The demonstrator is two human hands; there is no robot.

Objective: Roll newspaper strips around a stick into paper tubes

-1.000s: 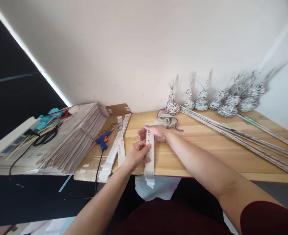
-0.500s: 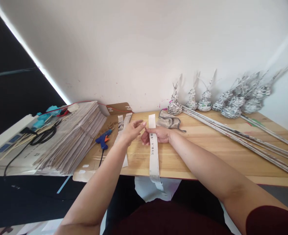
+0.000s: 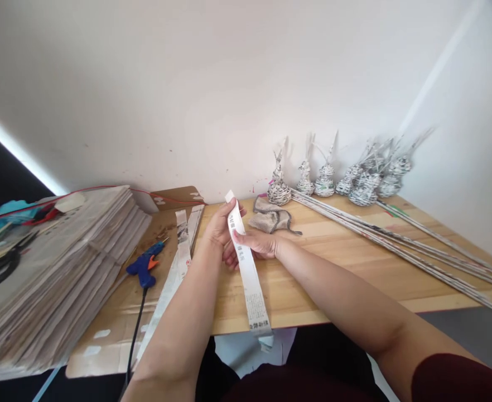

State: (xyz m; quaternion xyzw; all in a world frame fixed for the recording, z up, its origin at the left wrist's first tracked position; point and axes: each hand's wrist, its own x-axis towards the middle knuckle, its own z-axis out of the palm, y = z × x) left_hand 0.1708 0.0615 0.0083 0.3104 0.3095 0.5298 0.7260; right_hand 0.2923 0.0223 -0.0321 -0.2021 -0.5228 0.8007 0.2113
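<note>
A long printed newspaper strip [image 3: 250, 279] runs from between my hands down past the table's front edge. My left hand [image 3: 222, 226] pinches it near its upper end, thumb on top. Lower down, my right hand [image 3: 256, 244] has its thumb pressed across the strip, with the fingers behind it. The strip bends slightly between the two grips. More newspaper strips [image 3: 183, 240] lie to the left of my left forearm, partly hidden by it. Beyond my right hand is a crumpled grey-brown cloth [image 3: 269, 216].
A blue glue gun [image 3: 143, 268] with a black cord lies on cardboard [image 3: 99, 340], beside a tall newspaper stack [image 3: 70, 279]. Woven paper figures [image 3: 279, 190] stand along the wall. Long rolled paper sticks [image 3: 380, 245] cross the table's right side.
My left hand has moved onto the strip and grips its upper part. The strip now tilts, its top leaning left. The camera view has shifted left and closer to the table.
</note>
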